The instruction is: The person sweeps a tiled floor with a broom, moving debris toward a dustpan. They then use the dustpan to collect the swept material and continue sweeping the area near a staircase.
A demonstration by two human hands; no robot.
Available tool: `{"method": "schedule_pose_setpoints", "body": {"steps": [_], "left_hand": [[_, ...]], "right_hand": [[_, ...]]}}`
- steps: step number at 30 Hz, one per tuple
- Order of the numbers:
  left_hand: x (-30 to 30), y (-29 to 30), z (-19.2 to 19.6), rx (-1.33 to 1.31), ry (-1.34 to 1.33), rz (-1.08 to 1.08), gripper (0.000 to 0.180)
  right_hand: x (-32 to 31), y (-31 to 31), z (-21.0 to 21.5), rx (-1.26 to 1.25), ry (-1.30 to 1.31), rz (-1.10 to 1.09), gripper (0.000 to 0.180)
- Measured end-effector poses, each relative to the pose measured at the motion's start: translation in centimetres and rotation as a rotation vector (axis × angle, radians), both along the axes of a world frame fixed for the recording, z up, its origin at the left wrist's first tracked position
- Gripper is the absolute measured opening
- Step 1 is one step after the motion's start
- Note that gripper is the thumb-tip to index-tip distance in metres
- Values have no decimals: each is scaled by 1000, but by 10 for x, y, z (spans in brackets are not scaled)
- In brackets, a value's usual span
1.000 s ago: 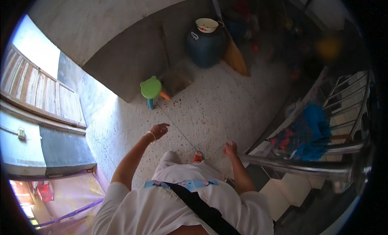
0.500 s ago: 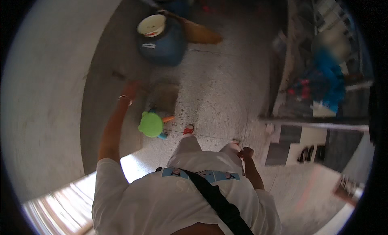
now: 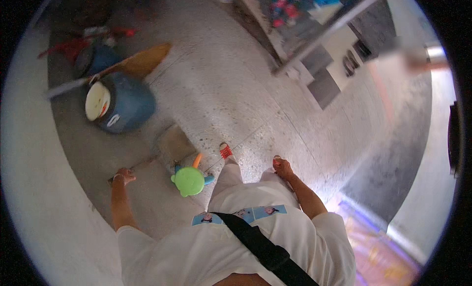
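Observation:
My left hand is out to the left by the wall, a pale bracelet at its wrist. Its fingers are curled round what looks like a thin, brownish stick-like thing; blur hides its exact kind. My right hand hangs in front of my right thigh, fingers closed, and whatever may be inside is hidden. Between my left hand and my legs stands a small stool with a round green seat and orange and blue legs. Just beyond it lies a brownish square slab or block.
A blue barrel with a cream basin on it stands at the far left. A broom leans behind it. Dark slippers lie on pale and grey tiles at the far right. A rail crosses there.
My view has swung to the right, so the barrel and stool sit differently in the picture. My left hand has come lower and nearer. The right hand stays closed by my thigh.

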State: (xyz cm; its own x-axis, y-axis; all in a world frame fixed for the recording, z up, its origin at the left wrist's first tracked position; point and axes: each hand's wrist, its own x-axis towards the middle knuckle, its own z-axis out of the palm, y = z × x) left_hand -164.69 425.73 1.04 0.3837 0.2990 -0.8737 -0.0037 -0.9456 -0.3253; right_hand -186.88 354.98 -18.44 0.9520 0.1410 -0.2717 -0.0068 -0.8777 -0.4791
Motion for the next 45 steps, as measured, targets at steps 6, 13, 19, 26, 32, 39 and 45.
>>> {"method": "schedule_pose_setpoints", "body": {"steps": [6,13,19,26,32,39,45], "left_hand": [[26,-30,-2,-103,-240,-125,64],[63,-115,-1,-172,-316,-323,56],[34,-240,13,-233,-175,-836,52],[-38,-484,117,-230,-136,-1103,42],[-53,-680,154,-433,-251,-1052,45],[-73,-840,134,-900,-156,-1151,53],[-101,-1014,98,-1091,188,-756,21]], "right_hand": [[-9,9,79,528,533,-856,45],[-78,-24,64,598,364,-982,44],[-178,-68,18,586,372,-1127,43],[-314,-128,-19,715,348,-1461,44],[-381,-181,7,898,160,-1875,47],[-383,-214,29,1260,-185,-2088,44],[-407,-225,4,1437,-234,-2220,40]]}}
